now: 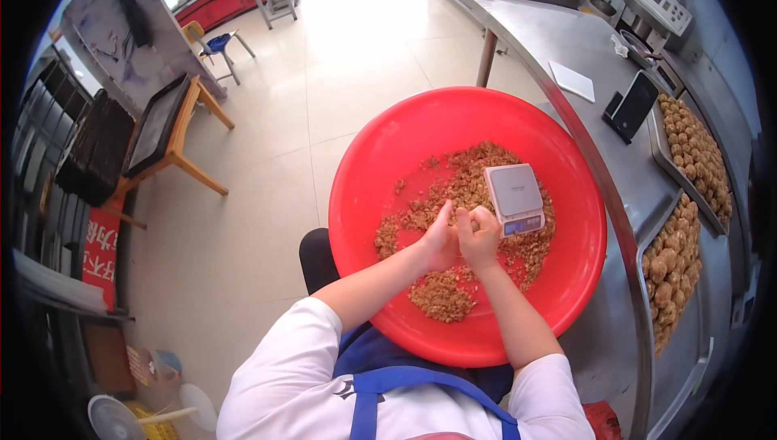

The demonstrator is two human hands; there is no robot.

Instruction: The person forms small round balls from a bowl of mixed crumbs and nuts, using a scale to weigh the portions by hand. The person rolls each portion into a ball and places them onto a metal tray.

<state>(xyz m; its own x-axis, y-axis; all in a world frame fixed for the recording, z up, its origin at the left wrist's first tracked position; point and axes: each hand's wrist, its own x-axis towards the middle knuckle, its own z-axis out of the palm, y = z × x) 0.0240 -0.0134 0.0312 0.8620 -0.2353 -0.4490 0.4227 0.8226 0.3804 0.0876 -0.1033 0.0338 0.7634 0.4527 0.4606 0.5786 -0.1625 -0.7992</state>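
Note:
A large red plastic basin (368, 136) holds a crumbly brown nut-like mixture (441, 297), spread in loose heaps. Above it my left hand (439, 241) and my right hand (481, 238) are pressed together. The left is cupped, and the right has its fingers curled against it. A bit of the brown mixture shows between them; the palms hide most of the lump. Just beyond my right hand, a small white digital scale (515, 197) with a grey plate rests inside the basin on the mixture. Nothing lies on its plate.
On the right, a steel table (558, 39) carries trays of round brown balls (672, 266), a phone on a stand (631, 106) and a white flat pad (571, 81). To the left stand a wooden rack with a black tray (162, 128) and, farther off, a chair (217, 43).

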